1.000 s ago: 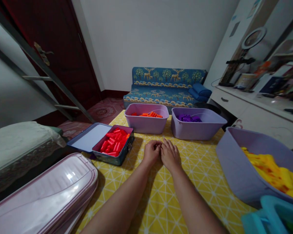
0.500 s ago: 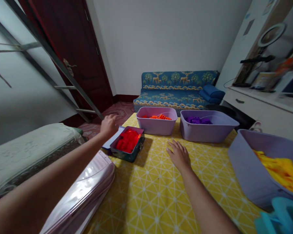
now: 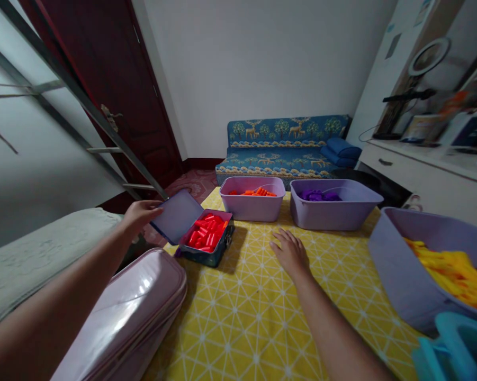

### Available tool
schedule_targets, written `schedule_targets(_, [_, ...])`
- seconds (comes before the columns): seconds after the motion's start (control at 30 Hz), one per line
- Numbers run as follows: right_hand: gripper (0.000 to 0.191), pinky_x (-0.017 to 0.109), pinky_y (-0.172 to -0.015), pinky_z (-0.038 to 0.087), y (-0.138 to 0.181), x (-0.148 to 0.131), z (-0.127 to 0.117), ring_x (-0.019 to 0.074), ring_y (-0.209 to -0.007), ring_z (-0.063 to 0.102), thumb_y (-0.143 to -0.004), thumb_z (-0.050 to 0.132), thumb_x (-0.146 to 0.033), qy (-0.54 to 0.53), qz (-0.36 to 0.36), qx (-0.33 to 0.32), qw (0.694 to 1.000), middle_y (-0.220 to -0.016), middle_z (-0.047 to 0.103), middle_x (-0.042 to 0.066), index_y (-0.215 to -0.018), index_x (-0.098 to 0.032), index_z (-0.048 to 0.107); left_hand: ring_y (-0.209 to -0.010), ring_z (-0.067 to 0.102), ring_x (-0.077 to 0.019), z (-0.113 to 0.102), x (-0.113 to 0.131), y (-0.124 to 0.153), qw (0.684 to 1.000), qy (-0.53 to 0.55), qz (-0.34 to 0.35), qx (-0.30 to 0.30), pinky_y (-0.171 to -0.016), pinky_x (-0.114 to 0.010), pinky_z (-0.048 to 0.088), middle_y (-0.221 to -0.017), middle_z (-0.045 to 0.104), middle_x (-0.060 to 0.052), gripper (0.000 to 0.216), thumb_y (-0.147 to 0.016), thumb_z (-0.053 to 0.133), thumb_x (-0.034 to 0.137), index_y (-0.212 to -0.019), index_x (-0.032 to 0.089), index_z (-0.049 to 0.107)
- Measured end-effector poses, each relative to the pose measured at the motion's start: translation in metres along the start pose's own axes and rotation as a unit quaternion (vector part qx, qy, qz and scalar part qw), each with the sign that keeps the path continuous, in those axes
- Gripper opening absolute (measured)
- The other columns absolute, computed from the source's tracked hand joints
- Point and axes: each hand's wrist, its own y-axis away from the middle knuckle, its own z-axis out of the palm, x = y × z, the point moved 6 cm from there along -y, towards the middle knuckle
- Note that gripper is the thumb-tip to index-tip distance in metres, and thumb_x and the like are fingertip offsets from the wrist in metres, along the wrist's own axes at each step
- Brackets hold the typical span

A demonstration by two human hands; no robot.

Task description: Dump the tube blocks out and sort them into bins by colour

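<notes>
Taking the middle of the table as the clock's centre, with twelve straight ahead of you, your left hand (image 3: 140, 213) is at ten o'clock, fingers closed on the outer edge of the tin's hinged lid (image 3: 180, 218). The lid slants up from the far-left side of the tin box (image 3: 205, 258), which sits open at about half past ten, filled with glossy red pieces (image 3: 205, 234). Its clasp side faces right, toward your other hand.

Your right hand (image 3: 291, 251) is at one o'clock, grasping nothing, palm down over the yellow tablecloth (image 3: 258, 323) with its fingers spread. You have it just short of two lilac bins: the orange-piece bin (image 3: 251, 210) at twelve and the purple-piece bin (image 3: 334, 218) at one, standing side by side with a narrow gap.

At three o'clock from you is the yellow-piece bin (image 3: 397, 286), and at four a turquoise container (image 3: 452, 338) is cut off by the view. The glossy pink lids (image 3: 143, 291) lie stacked at eight o'clock, beneath your left forearm in the view. Beyond the table, at twelve, stands a deer-patterned blue sofa (image 3: 278, 154).
</notes>
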Motion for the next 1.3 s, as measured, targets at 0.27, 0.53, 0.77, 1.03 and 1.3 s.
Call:
schedule_targets(0.27, [0.037,0.041,-0.111,0.026,0.0,0.002,0.001,0.0218,-0.134,0.039,-0.09,0.051,-0.035,-0.006,-0.002,0.005,1.0,-0.142,0.051,0.003,-0.123,-0.025,0.061,-0.127,0.05,-0.0314,0.096,0.096,0.105,0.963,-0.051,0.218,-0.149,-0.106,-0.043,0.039,-0.141,0.051,-0.013,0.068,-0.081,0.054,0.06,-0.134,0.018,0.053])
schedule_targets(0.53, [0.035,0.04,-0.11,0.028,-0.002,0.005,0.005,0.0218,-0.133,0.041,-0.089,0.051,-0.035,-0.009,-0.008,0.017,1.0,-0.141,0.052,0.003,-0.121,-0.024,0.063,-0.144,0.02,-0.0352,0.138,0.088,0.138,0.93,-0.245,0.241,-0.126,-0.114,-0.054,0.021,-0.156,0.027,-0.014,0.084,-0.077,0.061,0.057,-0.148,0.024,0.032])
schedule_targets(0.77, [0.034,0.042,-0.109,0.029,-0.002,0.006,0.006,0.0225,-0.132,0.042,-0.089,0.052,-0.034,-0.021,-0.007,0.019,1.0,-0.141,0.052,0.004,-0.119,-0.025,0.064,-0.144,0.019,-0.0366,0.138,0.087,0.138,0.928,-0.254,0.24,-0.129,-0.113,-0.055,0.022,-0.157,0.024,-0.013,0.092,-0.07,0.07,0.049,-0.149,0.024,0.03])
schedule_targets(1.03, [0.034,0.041,-0.11,0.028,-0.001,0.004,0.004,0.0221,-0.132,0.042,-0.089,0.052,-0.034,-0.02,0.0,0.011,1.0,-0.141,0.052,0.003,-0.119,-0.023,0.064,-0.142,0.025,-0.0384,0.119,0.09,0.129,0.944,-0.1,0.238,-0.206,-0.113,-0.056,0.022,-0.154,0.031,-0.015,0.084,-0.065,0.072,0.053,-0.14,0.022,0.047])
schedule_targets(1.3, [0.032,0.04,-0.109,0.031,-0.002,0.004,0.002,0.0215,-0.13,0.044,-0.088,0.053,-0.032,-0.028,-0.005,0.021,0.999,-0.139,0.054,0.004,-0.116,-0.023,0.065,-0.081,0.067,-0.0247,0.062,-0.01,0.046,0.981,-0.044,0.026,-0.185,-0.07,-0.031,0.052,-0.089,0.072,-0.01,0.045,-0.058,0.066,0.035,-0.097,0.012,0.066])
